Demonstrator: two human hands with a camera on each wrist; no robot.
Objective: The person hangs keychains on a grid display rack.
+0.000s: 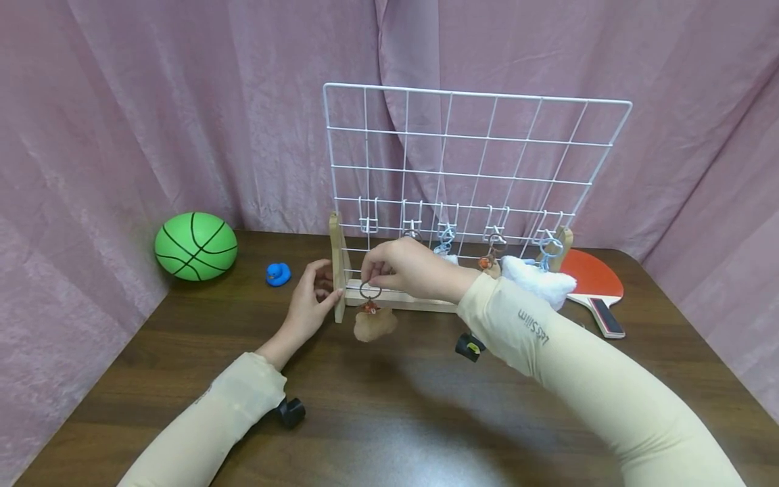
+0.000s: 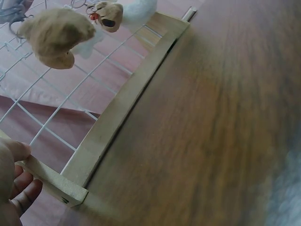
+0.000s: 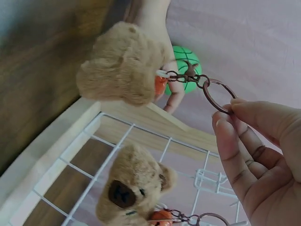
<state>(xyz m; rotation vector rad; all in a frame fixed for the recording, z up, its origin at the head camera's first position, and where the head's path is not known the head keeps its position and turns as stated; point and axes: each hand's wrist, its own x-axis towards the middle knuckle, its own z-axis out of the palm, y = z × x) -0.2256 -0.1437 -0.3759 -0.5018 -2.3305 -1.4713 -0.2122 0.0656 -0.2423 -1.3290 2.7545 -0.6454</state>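
Note:
My right hand (image 1: 414,270) pinches the metal ring (image 3: 217,96) of a brown plush bear keychain (image 1: 374,325) between thumb and fingertips. The bear's head (image 3: 123,66) dangles from a short chain with an orange bell (image 3: 160,86), in front of the rack's left end. My left hand (image 1: 307,301) grips the left wooden upright (image 1: 337,250) of the stand, thumb in front and fingers behind. A white wire grid (image 1: 477,93) leans back in this stand. On its leftmost hook (image 1: 368,226) nothing hangs; a second brown bear (image 3: 134,181) hangs nearby.
Farther right on the grid hang another bear keychain (image 1: 490,265) and white plush keychains (image 1: 538,281). A red table tennis paddle (image 1: 590,277) lies behind the right end. To the left sit a green ball (image 1: 196,247) and a blue rubber duck (image 1: 278,274), before a pink curtain (image 1: 182,101).

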